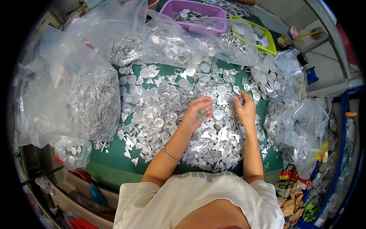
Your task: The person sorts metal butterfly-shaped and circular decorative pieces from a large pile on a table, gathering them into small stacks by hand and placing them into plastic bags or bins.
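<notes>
A wide heap of small silver metal pieces covers the green tabletop; round discs, rings and pointed flat shapes lie mixed in it. Over the middle of the heap, my left hand is curled, with some small metal pieces showing inside its fingers. To its right is my right hand, thumb and fingers bent toward each other. A small greyish bit shows between them, too small to name. Between the hands lies a pale round disc among the other pieces.
Clear plastic bags of metal parts line the table: a large one at left, several at the back, others at right. Behind stand a purple basin and a yellow-green tray. A blue rack frame rises at right.
</notes>
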### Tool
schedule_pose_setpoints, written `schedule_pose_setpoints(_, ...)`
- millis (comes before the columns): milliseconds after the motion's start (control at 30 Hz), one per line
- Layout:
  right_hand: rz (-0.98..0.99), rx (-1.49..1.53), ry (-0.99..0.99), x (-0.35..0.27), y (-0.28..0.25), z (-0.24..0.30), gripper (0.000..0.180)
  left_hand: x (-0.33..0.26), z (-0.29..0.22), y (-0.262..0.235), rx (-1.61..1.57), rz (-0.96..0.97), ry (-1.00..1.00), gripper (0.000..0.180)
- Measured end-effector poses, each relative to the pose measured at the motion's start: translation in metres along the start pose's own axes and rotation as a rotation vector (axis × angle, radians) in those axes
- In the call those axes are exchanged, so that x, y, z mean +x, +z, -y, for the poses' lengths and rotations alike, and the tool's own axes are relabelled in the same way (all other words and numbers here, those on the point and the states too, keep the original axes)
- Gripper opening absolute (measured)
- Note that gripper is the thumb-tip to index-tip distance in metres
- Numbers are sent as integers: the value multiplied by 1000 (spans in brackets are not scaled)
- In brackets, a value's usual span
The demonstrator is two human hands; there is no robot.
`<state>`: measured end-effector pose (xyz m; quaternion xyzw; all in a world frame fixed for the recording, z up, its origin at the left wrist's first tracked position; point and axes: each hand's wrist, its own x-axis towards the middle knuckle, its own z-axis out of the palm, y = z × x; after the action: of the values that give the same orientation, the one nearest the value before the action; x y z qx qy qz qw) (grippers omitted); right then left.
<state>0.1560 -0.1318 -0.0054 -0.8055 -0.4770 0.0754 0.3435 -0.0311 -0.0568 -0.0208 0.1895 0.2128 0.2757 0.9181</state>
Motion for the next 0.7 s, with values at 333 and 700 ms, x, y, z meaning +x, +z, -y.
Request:
schedule_pose_setpoints(333, 19, 700, 457, 12, -1, -2, 22, -2, -1, 3, 10, -19, -7, 12)
schedule_pose_setpoints(700, 289, 438, 309, 19, -2, 6, 30, -1, 0, 1, 2, -14, 2, 13)
